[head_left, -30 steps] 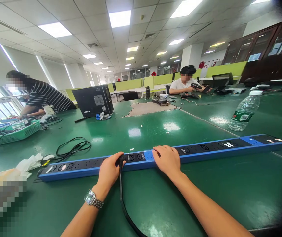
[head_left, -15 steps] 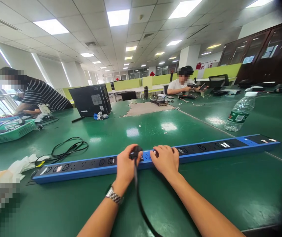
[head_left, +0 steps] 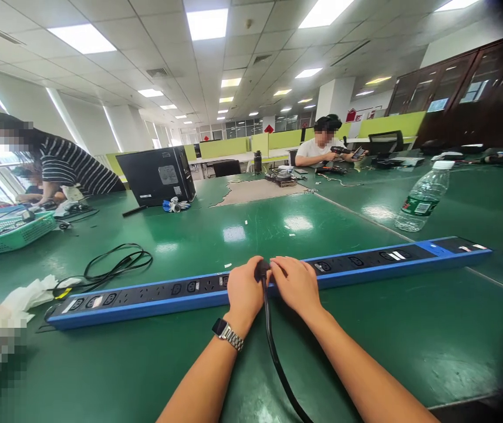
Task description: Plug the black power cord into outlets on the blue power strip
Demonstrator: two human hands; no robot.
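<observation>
A long power strip [head_left: 145,310] with a blue frame and black socket panels lies across the green table [head_left: 365,364]. My left hand [head_left: 245,289], wearing a wristwatch [head_left: 228,333], is closed on a black plug [head_left: 262,269] at the strip's middle. From this plug a thick black cable [head_left: 273,346] runs down towards me. Right beside it, my right hand [head_left: 297,283] grips the strip, its fingers curled over the far side and its thumb side close to the plug. Whether the plug's pins are in a socket is hidden by my hands.
A coiled black cable [head_left: 119,263] lies behind the strip's left end, near crumpled white packaging [head_left: 26,302]. Further back are a black computer case [head_left: 157,176] and a green basket [head_left: 17,232]. At right stands a water bottle [head_left: 422,200]. Two co-workers sit or lean at the table.
My left hand has moved right along the strip with the plug, up against my right hand. My right hand has stayed at about the same place on the strip.
</observation>
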